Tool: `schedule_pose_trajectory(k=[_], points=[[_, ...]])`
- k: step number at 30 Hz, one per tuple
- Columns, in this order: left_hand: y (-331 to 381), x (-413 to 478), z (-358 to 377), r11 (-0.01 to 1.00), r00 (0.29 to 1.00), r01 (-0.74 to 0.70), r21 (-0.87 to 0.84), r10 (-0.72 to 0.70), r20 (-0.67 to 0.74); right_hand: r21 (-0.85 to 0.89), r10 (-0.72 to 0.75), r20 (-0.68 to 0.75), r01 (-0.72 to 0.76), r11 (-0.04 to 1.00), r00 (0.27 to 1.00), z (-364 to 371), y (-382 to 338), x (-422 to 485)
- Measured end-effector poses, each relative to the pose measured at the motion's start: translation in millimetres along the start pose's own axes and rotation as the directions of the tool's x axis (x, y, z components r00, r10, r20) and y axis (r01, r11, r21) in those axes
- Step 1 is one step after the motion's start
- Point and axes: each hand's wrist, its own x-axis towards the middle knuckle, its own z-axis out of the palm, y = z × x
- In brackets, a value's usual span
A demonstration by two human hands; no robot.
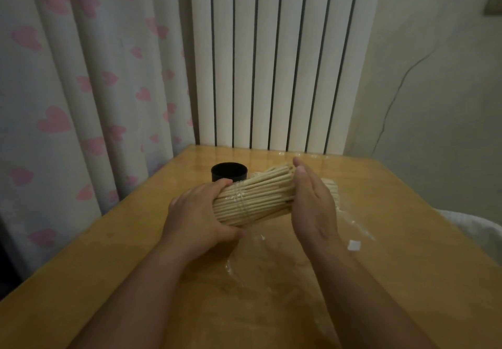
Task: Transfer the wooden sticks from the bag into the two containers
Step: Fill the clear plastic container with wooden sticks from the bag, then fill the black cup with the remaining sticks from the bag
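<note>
- Bundle of wooden sticks [258,199]: one thick sheaf, pale, lying roughly level with its far end tilted up and away. It is held above the table between both hands, out of the bag.
- Band [241,202]: thin and pale, wound round the bundle near its left end.
- Left hand [195,212]: grips the bundle's left end, fingers curled over the top, thumb underneath.
- Right hand [309,199]: flat, fingers straight and together, palm pressed against the bundle's right portion. Some stick ends show beyond it on the right.
- Black container [229,173]: round, open-topped, upright on the table just behind the left hand and the bundle.
- Clear plastic bag [271,261]: lies flat and crumpled on the table under the hands and forearms.
- White label [354,245]: small square on the bag's right side.
- Table [108,253]: wooden, light brown.
- Curtain [81,76]: white with pink hearts, behind the table on the left.
- Radiator [271,63]: white, vertical ribs, behind the table's far edge.
</note>
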Motion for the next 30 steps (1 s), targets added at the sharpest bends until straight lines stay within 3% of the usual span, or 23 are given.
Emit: schedule_pose_trajectory(k=[3, 5, 9, 13, 17, 20, 27, 30], points=[[2, 0, 0, 0.975, 0.993, 0.081, -0.208, -0.097, -0.069, 0.035, 0.007, -0.082, -0.005, 0.999, 0.997, -4, -5, 0], [0, 2, 0, 0.911, 0.976, 0.134, -0.390, -0.189, -0.108, 0.025, 0.000, -0.062, 0.001, 1.000, 0.998, -4, -7, 0], [-6, 6, 0, 0.687, 0.940, 0.173, -0.706, -0.329, -0.090, -0.103, -0.010, 0.175, 0.028, 0.994, 0.984, 4, -10, 0], [-12, 7, -4, 0.511, 0.915, 0.176, -0.841, -0.400, -0.052, -0.277, 0.157, 0.466, -0.026, 0.961, 0.871, 27, -20, 2], [-9, 9, -7, 0.535, 0.925, 0.163, -0.829, -0.376, -0.061, -0.302, 0.167, 0.568, 0.015, 0.953, 0.806, 49, -21, 5], [-3, 7, -8, 0.578, 0.941, 0.123, -0.807, -0.325, -0.090, -0.289, 0.093, 0.533, 0.078, 0.954, 0.841, 57, -21, 5], [23, 20, -24, 0.666, 0.979, 0.010, -0.746, -0.159, -0.129, -0.158, 0.057, 0.329, -0.004, 0.987, 0.943, 54, -25, 14], [41, 26, -28, 0.639, 0.984, -0.002, -0.769, -0.136, -0.116, -0.167, 0.051, 0.236, -0.011, 0.986, 0.970, 39, -32, 25]])
